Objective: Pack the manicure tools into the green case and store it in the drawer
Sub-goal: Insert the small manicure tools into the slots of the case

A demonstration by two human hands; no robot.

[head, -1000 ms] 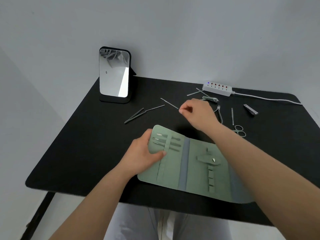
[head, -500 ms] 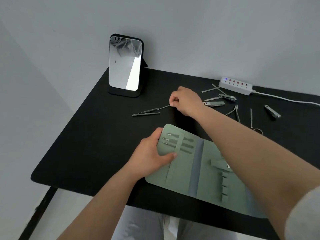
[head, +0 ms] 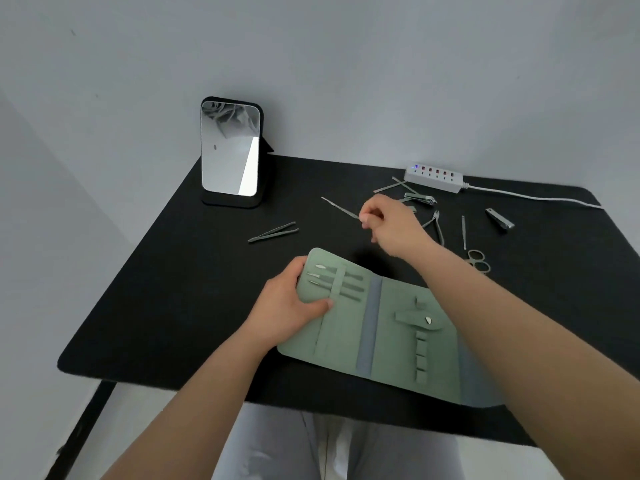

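The green case [head: 391, 327] lies open on the black table [head: 173, 289], with three thin tools tucked under its left strap. My left hand [head: 291, 303] presses on the case's left edge, thumb on the inside. My right hand [head: 388, 223] is beyond the case and pinches one end of a thin metal tool [head: 341, 207] that points up and left. Tweezers [head: 273, 232] lie to the left. Nail clippers [head: 420, 199], nippers [head: 436, 225], a thin pick [head: 463, 232], scissors [head: 479, 259] and a second clipper [head: 500, 219] lie to the right.
A standing mirror [head: 230, 150] is at the back left of the table. A white power strip [head: 434, 176] with its cable runs along the back right by the wall. Two thin files [head: 393, 185] lie crossed in front of the strip. My lap shows below the table's front edge.
My right hand went left to the thin tool beside the tweezers, took hold of it and has lifted it back toward the right. The tweezers stay alone. My left hand has stayed on the case.
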